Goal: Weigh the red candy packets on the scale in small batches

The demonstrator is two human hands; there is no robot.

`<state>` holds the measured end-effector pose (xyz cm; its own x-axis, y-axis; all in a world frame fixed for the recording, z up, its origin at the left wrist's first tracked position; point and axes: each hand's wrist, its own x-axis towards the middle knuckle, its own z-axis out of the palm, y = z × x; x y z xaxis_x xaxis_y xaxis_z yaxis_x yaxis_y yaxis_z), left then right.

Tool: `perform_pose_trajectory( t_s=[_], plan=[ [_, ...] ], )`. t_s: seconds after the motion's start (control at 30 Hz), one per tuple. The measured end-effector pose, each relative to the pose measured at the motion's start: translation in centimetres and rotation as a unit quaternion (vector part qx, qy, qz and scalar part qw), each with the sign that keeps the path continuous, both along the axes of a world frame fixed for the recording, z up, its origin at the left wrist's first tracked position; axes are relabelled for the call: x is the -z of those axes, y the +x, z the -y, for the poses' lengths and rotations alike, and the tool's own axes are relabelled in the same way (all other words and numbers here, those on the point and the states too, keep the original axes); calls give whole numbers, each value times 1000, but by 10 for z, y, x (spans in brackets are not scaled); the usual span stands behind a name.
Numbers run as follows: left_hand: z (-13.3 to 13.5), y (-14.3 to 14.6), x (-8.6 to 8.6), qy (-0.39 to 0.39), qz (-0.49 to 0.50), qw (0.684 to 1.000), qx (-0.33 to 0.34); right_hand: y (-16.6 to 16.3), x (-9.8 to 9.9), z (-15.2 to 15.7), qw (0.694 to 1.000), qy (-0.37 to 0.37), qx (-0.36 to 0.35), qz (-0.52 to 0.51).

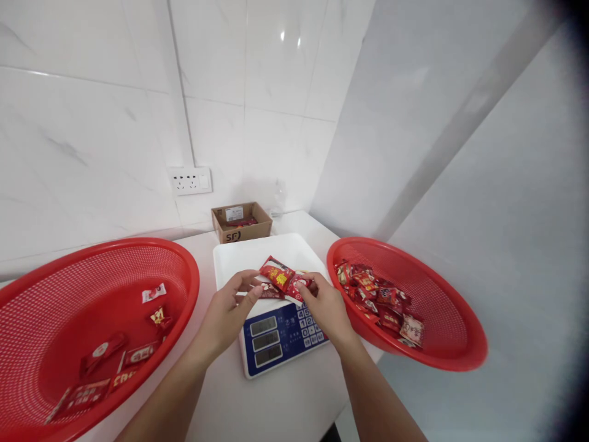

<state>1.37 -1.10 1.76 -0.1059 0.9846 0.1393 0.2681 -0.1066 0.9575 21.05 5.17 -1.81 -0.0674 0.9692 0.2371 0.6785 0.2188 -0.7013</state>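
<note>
Both my hands are over the digital scale (289, 337), gathering small wrapped snack packets above its white pan (239, 255). My left hand (234, 302) pinches the left edge of the bunch, where a dark red packet (271, 291) lies under a red packet with yellow lettering (276, 274). In my right hand (326, 304), thumb and fingers are closed on a red packet with white patterning (297, 286). The packets overlap, so their lower parts and some of my fingertips are hidden. The scale's displays are too dim to read.
A large red basket (186, 261) on the left holds several scattered packets. Another red basket (442, 279), tilted at the right, holds a heap of them. Behind the scale sits a cardboard box (248, 232) with red packets inside, near the wall socket (190, 181).
</note>
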Motion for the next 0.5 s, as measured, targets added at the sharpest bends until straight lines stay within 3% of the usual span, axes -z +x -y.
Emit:
perform_pose_trajectory(
  t_s=[0.5],
  plan=[
    [-2,-3,8,17,-10,1000,5,-4,1,5,990,36,-33,132]
  ],
)
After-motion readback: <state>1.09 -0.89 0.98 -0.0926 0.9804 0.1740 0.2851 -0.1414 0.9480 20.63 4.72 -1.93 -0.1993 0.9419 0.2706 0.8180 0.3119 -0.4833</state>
